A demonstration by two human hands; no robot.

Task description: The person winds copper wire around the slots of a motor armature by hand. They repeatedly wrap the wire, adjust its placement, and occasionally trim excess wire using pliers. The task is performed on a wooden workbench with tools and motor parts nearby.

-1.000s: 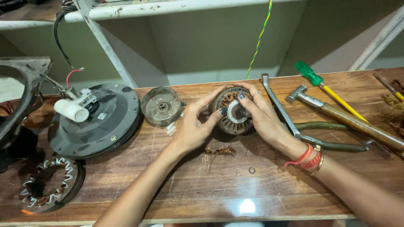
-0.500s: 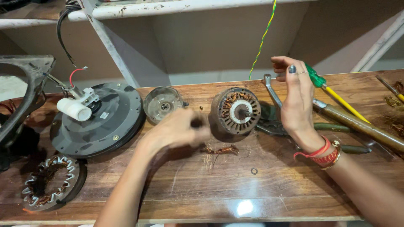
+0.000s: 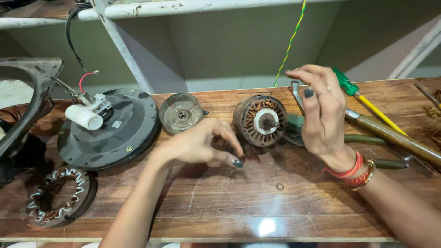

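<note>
Left hand [image 3: 200,144]: fingers curled down, thumb and forefinger tips pinched together on the bench top [image 3: 220,206] just in front of the motor core [image 3: 260,120]. Can't tell if anything small sits in the pinch. Palm faces down, forearm comes in from the lower left.

Right hand [image 3: 321,110]: raised off the bench, fingers loosely spread and bent, holding nothing. It hovers just right of the motor core, over the pliers [image 3: 363,138] and the hammer handle [image 3: 395,138]. Red and gold bangles on the wrist.

Motor core lies on its side mid-bench, shaft pointing toward the camera, copper windings visible. Neither hand touches it.

Vs a second ago: both hands were cupped around the core; now both are off it. Left has dropped to the bench in front, right has lifted up and away. Core looks to be in the same spot.

Round metal cap [image 3: 181,112] left of the core, black fan housing [image 3: 110,128] further left, small washer [image 3: 279,186] on the bench near the right wrist.
</note>
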